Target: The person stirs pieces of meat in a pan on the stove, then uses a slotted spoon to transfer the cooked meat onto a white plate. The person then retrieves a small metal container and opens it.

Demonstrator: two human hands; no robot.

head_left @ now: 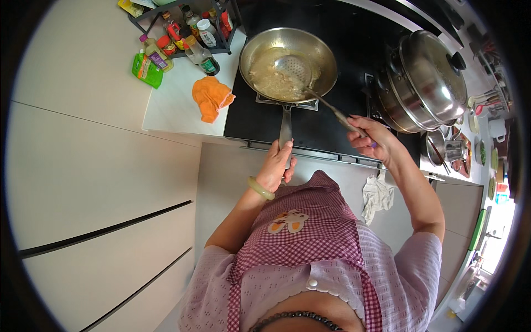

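Note:
A steel frying pan (pixel 250 55) stands on the black stove, with bubbling, pale, oily liquid and small bits of food in it. My left hand (pixel 276 162) is closed round the pan's handle, a pale green bangle on its wrist. In my right hand (pixel 371 138) is the handle of a skimmer (pixel 293 67). Its round perforated head rests in the liquid near the middle of the pan, tilted, and its shaft crosses the pan's right rim. What the small bits of food are, I cannot make out.
To the right stands a large lidded steamer pot (pixel 423 83). An orange cloth (pixel 210 98) lies on the counter left of the stove, near a rack (pixel 229 39) of bottles and a green pouch (pixel 146 71). A white cloth (pixel 378 195) hangs below the stove's front edge. Bowls and pans crowd the right counter.

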